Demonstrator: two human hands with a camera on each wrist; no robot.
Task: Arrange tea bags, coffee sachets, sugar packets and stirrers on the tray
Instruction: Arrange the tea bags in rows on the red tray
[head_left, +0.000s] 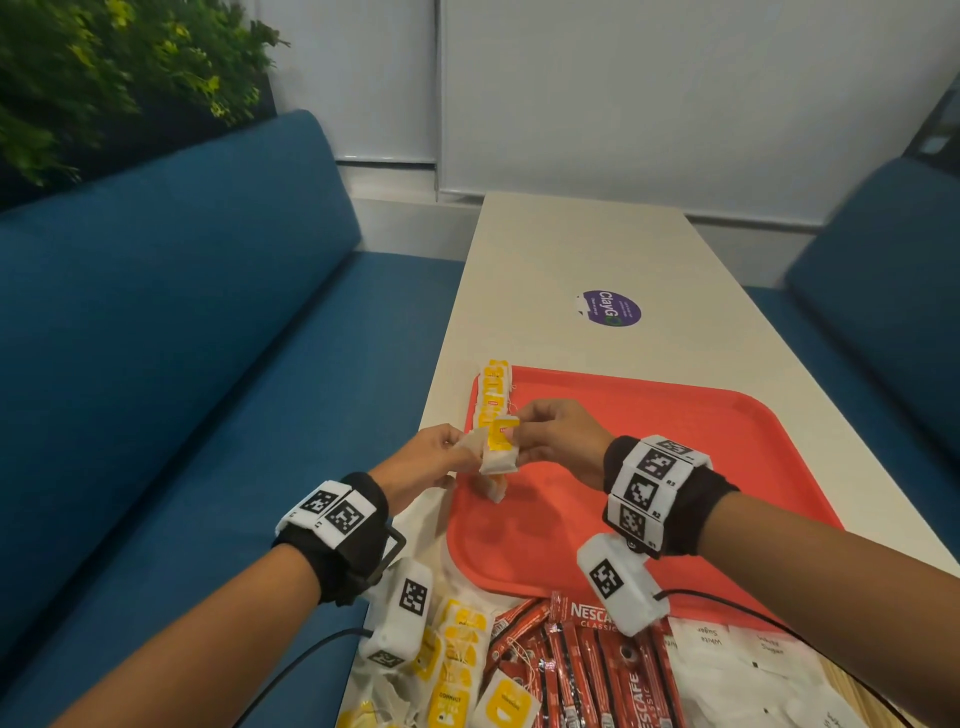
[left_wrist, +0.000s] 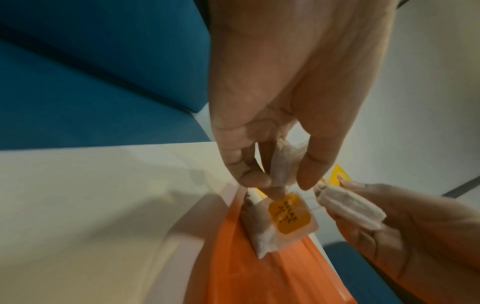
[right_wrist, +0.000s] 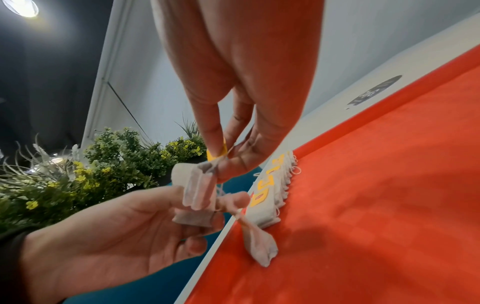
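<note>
Both hands pinching tea bags over left edge of red tray (head_left: 675, 441), frame center.
L hand (head_left: 426, 462) grip clamped on a white tea bag (left_wrist: 281, 166); R hand (head_left: 561, 441) grip clamped on yellow-tagged bag (head_left: 501, 441). Row of tea bags (head_left: 492, 392) lies along tray's left rim; coffee sachets (head_left: 597, 670) & sugar packets (head_left: 737, 654) on surface, bottom of frame.
</note>
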